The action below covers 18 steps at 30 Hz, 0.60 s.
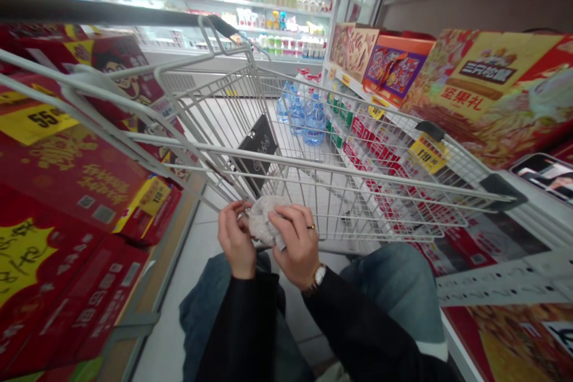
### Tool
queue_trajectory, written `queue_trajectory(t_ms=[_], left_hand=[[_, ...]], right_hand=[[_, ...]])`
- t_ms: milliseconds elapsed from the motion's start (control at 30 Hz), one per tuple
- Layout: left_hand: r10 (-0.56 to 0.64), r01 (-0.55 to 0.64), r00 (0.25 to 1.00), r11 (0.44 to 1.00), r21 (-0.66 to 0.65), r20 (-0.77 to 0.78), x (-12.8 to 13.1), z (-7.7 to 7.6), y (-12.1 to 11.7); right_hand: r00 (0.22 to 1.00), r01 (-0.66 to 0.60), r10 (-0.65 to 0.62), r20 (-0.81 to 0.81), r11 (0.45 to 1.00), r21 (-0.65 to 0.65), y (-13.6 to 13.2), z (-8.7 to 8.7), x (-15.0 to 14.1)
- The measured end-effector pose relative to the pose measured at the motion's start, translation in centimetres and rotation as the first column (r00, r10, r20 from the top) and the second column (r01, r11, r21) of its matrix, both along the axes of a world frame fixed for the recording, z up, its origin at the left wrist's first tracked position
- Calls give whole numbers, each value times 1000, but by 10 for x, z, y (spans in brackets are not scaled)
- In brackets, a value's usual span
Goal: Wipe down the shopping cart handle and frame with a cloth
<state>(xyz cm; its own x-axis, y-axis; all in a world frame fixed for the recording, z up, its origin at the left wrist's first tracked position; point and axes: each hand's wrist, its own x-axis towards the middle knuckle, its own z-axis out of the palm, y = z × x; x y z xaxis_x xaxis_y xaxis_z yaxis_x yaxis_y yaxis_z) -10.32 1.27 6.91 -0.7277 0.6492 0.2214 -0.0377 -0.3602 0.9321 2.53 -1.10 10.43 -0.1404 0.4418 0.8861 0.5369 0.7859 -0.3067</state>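
Observation:
My right hand (pixel 298 242), with a ring and a wristwatch, is closed on a crumpled whitish cloth (pixel 264 221), pressing it near the lower wires of a shopping cart (pixel 286 162). Just left of the cloth, my left hand (pixel 236 240) has its fingers curled against the cart's wire side. What the left fingertips grip is hidden. A dark panel (pixel 257 152) is fixed inside the cart, above both hands. The cart's dark handle (pixel 111 11) runs along the upper left.
Red gift boxes (pixel 67 167) are stacked on the left. Along the right, a shelf holds nut gift boxes (pixel 487 83) and packs of red-labelled bottles (pixel 380 143). A phone (pixel 546 174) lies at the right edge. Large water bottles (pixel 313 119) stand beyond the cart, before a lit fridge (pixel 215 9).

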Motion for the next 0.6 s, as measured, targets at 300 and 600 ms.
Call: queue_trajectory(t_ms=[300, 600], left_hand=[[177, -157, 963, 981, 115, -201, 26, 3, -17], [4, 37, 959, 989, 141, -282, 44, -13, -21]], right_hand=[[999, 13, -8, -40, 993, 116, 0, 33, 13], [1000, -6, 6, 14, 999, 43, 3, 21, 22]])
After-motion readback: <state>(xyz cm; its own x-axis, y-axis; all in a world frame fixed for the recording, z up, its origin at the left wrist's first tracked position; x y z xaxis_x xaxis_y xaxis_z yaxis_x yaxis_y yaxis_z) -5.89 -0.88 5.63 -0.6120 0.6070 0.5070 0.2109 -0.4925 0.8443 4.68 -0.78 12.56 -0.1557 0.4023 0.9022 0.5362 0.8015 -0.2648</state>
